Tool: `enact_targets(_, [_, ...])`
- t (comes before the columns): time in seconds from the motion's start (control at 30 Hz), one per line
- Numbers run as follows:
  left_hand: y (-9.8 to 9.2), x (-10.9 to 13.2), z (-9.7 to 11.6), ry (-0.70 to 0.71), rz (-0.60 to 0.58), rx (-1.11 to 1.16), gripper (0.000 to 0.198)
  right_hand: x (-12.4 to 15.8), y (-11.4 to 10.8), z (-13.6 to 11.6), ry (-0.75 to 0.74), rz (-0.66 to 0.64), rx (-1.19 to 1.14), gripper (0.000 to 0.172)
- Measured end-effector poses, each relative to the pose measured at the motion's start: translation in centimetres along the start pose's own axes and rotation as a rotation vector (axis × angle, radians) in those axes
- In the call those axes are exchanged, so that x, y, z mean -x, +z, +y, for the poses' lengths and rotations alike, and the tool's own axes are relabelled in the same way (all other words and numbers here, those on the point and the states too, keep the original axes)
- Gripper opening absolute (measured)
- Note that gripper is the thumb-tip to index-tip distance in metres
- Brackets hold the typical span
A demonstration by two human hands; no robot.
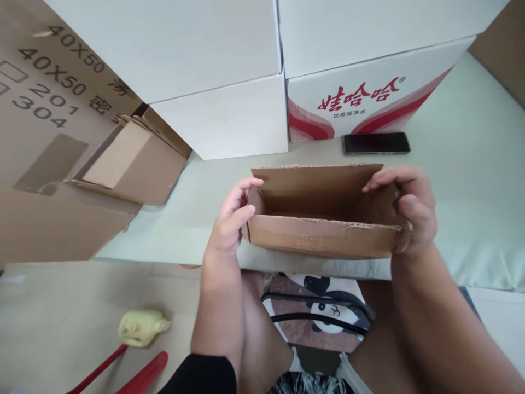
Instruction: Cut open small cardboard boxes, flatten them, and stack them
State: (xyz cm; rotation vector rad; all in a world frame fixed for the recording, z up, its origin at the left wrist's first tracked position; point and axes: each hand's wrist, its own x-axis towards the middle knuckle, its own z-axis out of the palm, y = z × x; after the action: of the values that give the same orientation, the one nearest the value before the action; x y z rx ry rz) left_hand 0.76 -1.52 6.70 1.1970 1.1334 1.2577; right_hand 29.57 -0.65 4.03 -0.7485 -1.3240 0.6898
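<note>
A brown cardboard box (320,235) with an uncovered top stands between my hands at the front edge of the pale green bed-like surface (205,219). My left hand (233,216) grips its left end wall, with the thumb at the near corner and the fingers over the rim. At the opposite end, my right hand (414,205) is closed round the right wall, fingers reaching over the inside. The box's inner walls show, but its bottom is mostly hidden. Behind the box lies a black phone (376,143).
White cartons (229,120) are stacked at the back, one with red printing (365,104). Larger brown cartons (53,158) and a smaller cardboard box (135,158) stand at left. A yellow bottle (141,327) and a red-handled item (143,375) lie on the floor. A panda-patterned piece (328,312) is below.
</note>
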Motion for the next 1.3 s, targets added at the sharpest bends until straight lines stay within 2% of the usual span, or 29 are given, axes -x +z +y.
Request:
enact_targets(0.07, [-0.5,0.0,0.2,-0.017,0.025,0.02,0.043,0.2,0.2,0.5,0.025,0.006,-0.069,0.032])
enact_targets(0.2, [-0.7,0.3,0.5,-0.027,0.171,-0.024,0.049,0.3,-0.1,1.1,0.017,-0.123,-0.02,0.049])
enact_targets(0.3, [-0.3,1.2,1.0,0.02,0.221,-0.128,0.046,0.3,-0.4,1.0,0.013,-0.201,0.045,0.05])
enact_targets(0.5, [0.5,2.8,2.1,0.12,0.214,-0.379,0.03,0.5,-0.4,0.6,0.03,-0.303,0.067,0.051])
enact_targets(0.6, [0.7,2.6,2.0,0.108,0.243,-0.397,0.014,0.7,-0.4,0.7,0.034,-0.328,0.049,0.051])
enact_targets(0.67, [0.9,2.2,1.7,0.135,0.299,-0.378,0.011,0.8,-0.5,0.7,0.051,-0.337,0.054,0.053])
enact_targets(0.8, [1.4,1.7,1.3,0.15,0.399,-0.372,0.014,1.0,-0.6,0.6,0.085,-0.364,0.07,0.055])
enact_targets(0.9, [1.7,1.7,1.3,0.141,0.402,-0.386,0.027,1.1,-0.6,0.5,0.067,-0.366,0.071,0.055])
enact_targets(1.0, [1.6,1.8,1.4,0.137,0.362,-0.353,0.036,1.2,-0.6,0.4,0.043,-0.358,0.068,0.054])
enact_targets(1.07, [1.2,1.9,1.5,0.133,0.289,-0.292,0.043,1.5,-0.6,0.4,0.028,-0.356,0.062,0.053])
enact_targets(1.13, [0.6,1.8,1.5,0.126,0.126,-0.216,0.053,1.7,-0.5,0.6,0.054,-0.354,0.005,0.055])
enact_targets(1.2, [-0.1,1.7,1.5,0.083,-0.096,-0.177,0.06,1.8,-0.3,0.9,0.083,-0.321,-0.079,0.051])
enact_targets(1.27, [-0.8,1.6,1.5,0.011,-0.275,-0.195,0.059,1.6,0.0,1.0,0.066,-0.247,-0.083,0.04])
enact_targets(1.3, [-1.0,1.5,1.4,-0.018,-0.322,-0.214,0.057,1.4,0.1,1.0,0.045,-0.211,-0.038,0.03])
